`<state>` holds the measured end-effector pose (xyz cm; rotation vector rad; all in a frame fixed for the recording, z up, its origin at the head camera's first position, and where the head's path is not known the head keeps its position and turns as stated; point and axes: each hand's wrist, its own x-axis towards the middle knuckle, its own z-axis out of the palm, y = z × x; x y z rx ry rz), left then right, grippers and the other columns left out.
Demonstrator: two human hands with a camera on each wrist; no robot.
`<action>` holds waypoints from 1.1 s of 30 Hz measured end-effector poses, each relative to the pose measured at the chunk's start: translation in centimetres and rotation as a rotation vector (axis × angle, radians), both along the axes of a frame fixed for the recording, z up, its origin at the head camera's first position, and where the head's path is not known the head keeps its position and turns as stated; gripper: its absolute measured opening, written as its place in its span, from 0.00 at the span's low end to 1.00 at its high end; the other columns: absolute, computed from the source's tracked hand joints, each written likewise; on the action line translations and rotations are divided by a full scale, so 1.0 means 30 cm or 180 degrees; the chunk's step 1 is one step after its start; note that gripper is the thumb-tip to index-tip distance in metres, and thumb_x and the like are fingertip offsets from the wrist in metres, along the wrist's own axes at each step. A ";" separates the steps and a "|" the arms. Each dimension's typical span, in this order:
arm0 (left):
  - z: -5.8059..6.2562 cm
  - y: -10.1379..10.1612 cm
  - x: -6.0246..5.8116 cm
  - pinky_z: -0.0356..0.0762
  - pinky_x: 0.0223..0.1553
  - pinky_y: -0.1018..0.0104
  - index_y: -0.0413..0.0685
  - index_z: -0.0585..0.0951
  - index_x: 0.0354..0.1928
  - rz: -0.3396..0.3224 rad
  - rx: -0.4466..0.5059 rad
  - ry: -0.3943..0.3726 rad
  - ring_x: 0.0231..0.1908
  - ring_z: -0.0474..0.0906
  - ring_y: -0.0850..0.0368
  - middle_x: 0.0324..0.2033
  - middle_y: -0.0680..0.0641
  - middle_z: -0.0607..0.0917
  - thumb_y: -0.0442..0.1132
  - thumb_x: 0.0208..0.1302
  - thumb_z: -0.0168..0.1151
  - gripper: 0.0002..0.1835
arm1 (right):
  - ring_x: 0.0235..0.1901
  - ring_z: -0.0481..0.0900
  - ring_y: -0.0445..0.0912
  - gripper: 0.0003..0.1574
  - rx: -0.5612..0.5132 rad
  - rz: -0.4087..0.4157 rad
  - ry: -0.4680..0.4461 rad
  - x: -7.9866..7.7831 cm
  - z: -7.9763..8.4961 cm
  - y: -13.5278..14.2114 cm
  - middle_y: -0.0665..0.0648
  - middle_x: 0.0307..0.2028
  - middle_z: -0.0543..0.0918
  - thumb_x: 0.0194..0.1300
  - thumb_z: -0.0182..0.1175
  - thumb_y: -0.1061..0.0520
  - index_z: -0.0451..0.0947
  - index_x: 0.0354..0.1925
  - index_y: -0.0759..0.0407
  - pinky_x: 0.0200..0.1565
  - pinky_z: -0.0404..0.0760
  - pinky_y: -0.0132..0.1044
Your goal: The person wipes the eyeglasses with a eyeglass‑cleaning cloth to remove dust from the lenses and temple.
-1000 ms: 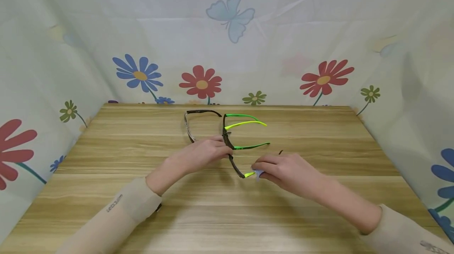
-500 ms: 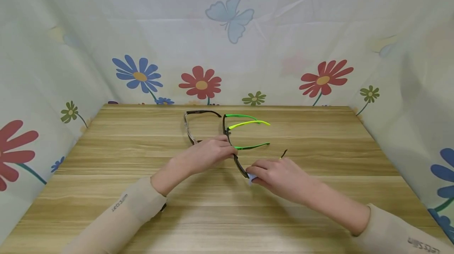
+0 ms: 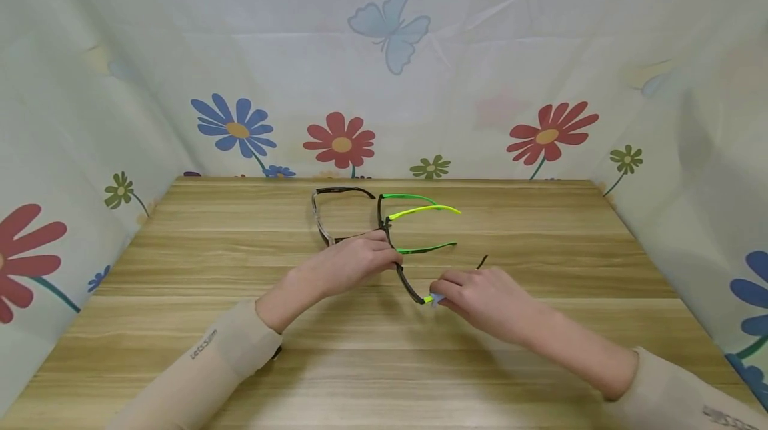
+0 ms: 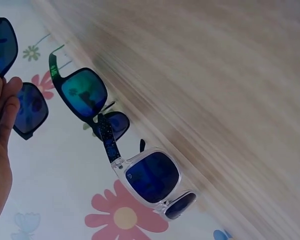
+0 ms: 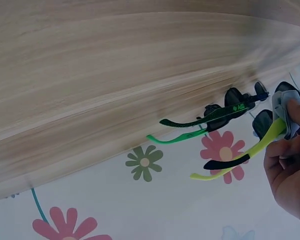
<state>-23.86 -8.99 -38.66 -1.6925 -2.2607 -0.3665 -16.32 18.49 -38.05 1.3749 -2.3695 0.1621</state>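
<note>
My left hand (image 3: pixel 354 262) grips a pair of dark-framed sunglasses (image 3: pixel 410 285) with yellow-green temples near the middle of the front. They are held above the table, lenses facing left. Close to the near hinge, my right hand (image 3: pixel 489 300) pinches a pale blue cloth (image 3: pixel 437 298) around one temple. The right wrist view shows this cloth (image 5: pixel 286 112) folded over the yellow temple (image 5: pixel 262 145), whose tip is black. Just beyond my left hand stand black sunglasses with green temples (image 3: pixel 427 248), partly hidden by the held pair.
Sunglasses with a clear frame and black temples (image 3: pixel 321 220) stand left of the green pair; the left wrist view shows their dark blue lens (image 4: pixel 152 177). The wooden table (image 3: pixel 360 377) ends at a flower-printed curtain (image 3: pixel 468 70) on the back and sides.
My right hand with the cloth moved left to the hinge, then back right along the temple. The held sunglasses shifted slightly right with my left hand. The other two pairs stayed put.
</note>
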 end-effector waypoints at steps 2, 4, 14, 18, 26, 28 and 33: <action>0.001 -0.001 0.000 0.78 0.46 0.71 0.45 0.86 0.49 0.0006 -0.0006 -0.0005 0.41 0.75 0.59 0.40 0.54 0.88 0.32 0.70 0.67 0.08 | 0.25 0.83 0.41 0.15 0.0016 -0.0025 -0.0032 -0.001 0.003 0.007 0.49 0.35 0.84 0.56 0.78 0.59 0.84 0.41 0.57 0.22 0.79 0.32; 0.001 -0.003 -0.001 0.78 0.46 0.71 0.45 0.87 0.49 0.0022 -0.0023 -0.0026 0.41 0.75 0.59 0.41 0.54 0.88 0.31 0.69 0.67 0.09 | 0.25 0.83 0.41 0.15 0.0009 -0.0053 -0.0049 -0.003 0.005 0.015 0.49 0.35 0.85 0.56 0.78 0.59 0.84 0.41 0.57 0.22 0.79 0.32; -0.012 -0.021 -0.009 0.80 0.47 0.71 0.45 0.87 0.48 0.0002 0.0038 -0.0191 0.44 0.77 0.58 0.41 0.53 0.88 0.31 0.69 0.68 0.09 | 0.22 0.81 0.40 0.19 -0.0263 -0.0191 -0.0078 -0.016 -0.006 0.090 0.46 0.34 0.85 0.52 0.80 0.62 0.85 0.42 0.55 0.21 0.78 0.34; -0.019 -0.033 -0.012 0.79 0.51 0.68 0.45 0.86 0.49 -0.0054 0.0049 -0.0170 0.49 0.79 0.56 0.42 0.53 0.88 0.30 0.68 0.68 0.10 | 0.24 0.82 0.37 0.19 -0.0343 -0.0270 -0.0120 -0.024 -0.014 0.131 0.44 0.34 0.85 0.51 0.79 0.64 0.85 0.42 0.54 0.23 0.80 0.35; -0.020 -0.046 -0.007 0.78 0.54 0.69 0.45 0.84 0.49 -0.0204 0.0064 -0.0162 0.51 0.79 0.55 0.43 0.52 0.88 0.30 0.68 0.68 0.10 | 0.28 0.86 0.40 0.20 -0.0312 -0.0356 -0.0077 -0.047 -0.029 0.191 0.45 0.38 0.88 0.51 0.78 0.66 0.87 0.43 0.54 0.25 0.82 0.38; -0.019 -0.047 -0.005 0.78 0.54 0.68 0.44 0.84 0.50 -0.0228 0.0031 -0.0151 0.52 0.79 0.55 0.44 0.52 0.88 0.30 0.68 0.68 0.10 | 0.28 0.86 0.41 0.20 -0.0304 -0.0415 -0.0102 -0.060 -0.030 0.212 0.47 0.37 0.88 0.51 0.78 0.66 0.87 0.43 0.55 0.24 0.82 0.38; -0.014 -0.055 0.002 0.78 0.52 0.69 0.43 0.84 0.51 -0.0202 -0.0056 -0.0157 0.49 0.79 0.55 0.44 0.52 0.88 0.30 0.68 0.68 0.11 | 0.29 0.87 0.44 0.20 -0.0436 -0.0670 -0.0159 -0.105 -0.016 0.261 0.51 0.36 0.89 0.49 0.79 0.67 0.87 0.43 0.59 0.26 0.84 0.40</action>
